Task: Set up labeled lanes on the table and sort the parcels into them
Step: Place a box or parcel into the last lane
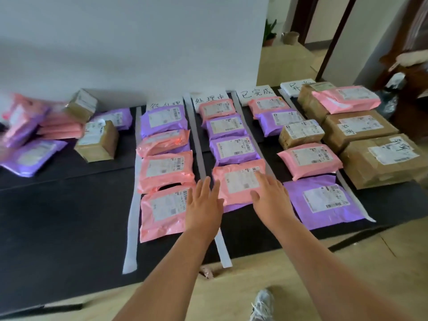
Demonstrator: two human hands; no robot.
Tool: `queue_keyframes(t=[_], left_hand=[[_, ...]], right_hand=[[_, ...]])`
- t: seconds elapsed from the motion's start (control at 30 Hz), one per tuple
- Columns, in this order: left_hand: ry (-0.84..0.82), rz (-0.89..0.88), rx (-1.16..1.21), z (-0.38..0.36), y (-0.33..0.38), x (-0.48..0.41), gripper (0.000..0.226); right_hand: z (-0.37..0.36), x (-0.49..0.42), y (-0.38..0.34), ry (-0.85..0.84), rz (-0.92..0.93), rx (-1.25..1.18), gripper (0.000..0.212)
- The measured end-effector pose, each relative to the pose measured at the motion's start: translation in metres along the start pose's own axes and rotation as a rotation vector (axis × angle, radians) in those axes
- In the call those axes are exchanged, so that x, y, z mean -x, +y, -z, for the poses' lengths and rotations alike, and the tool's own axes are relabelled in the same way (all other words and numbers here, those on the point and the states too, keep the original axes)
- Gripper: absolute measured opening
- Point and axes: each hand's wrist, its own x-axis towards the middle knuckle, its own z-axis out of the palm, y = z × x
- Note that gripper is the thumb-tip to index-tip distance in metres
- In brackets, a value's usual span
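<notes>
Holding fingers [206, 185] wide, left hand [203, 208] and right hand [272, 202] cover a crosswise pink parcel's [236, 181] side edges; nearer counter [69, 216] lies open.

Likely a home room: wood floor [347, 253], potted plant [269, 34], dark wooden furniture [407, 77].

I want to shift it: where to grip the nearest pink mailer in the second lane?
Probably pinch the pink mailer at its left and right edges, coming from the near side: it lies flat on a purple mailer, with both edges exposed.
</notes>
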Motion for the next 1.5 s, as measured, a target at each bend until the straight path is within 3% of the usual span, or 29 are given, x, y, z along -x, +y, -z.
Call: queue_keyframes(t=[0.13,0.37,0.6,1.17,1.5], left_hand=[[0.015,0.05,-0.007,0.017,-0.084,0.044,0.054],[0.062,0.255,-0.034,0.05,-0.24,0.123,0.056],[0.156,0.369,0.033,0.085,-0.348,0.162,0.055],[0.241,0.553,0.147,0.142,-0.506,0.093,0.061],[0.124,0.532,0.177,0.154,-0.617,0.024,0.065]], right_hand=[[-0.034,0.033,-0.086,0.025,0.012,-0.058,0.066],[-0.1,0.095,-0.226,-0.031,0.186,-0.061,0.062],[-0.134,0.108,-0.327,-0.057,0.31,-0.093,0.058],[-0.204,-0.012,-0.505,-0.196,0.529,-0.111,0.055],[-0.251,-0.07,-0.593,-0.167,0.599,-0.069,0.044]])
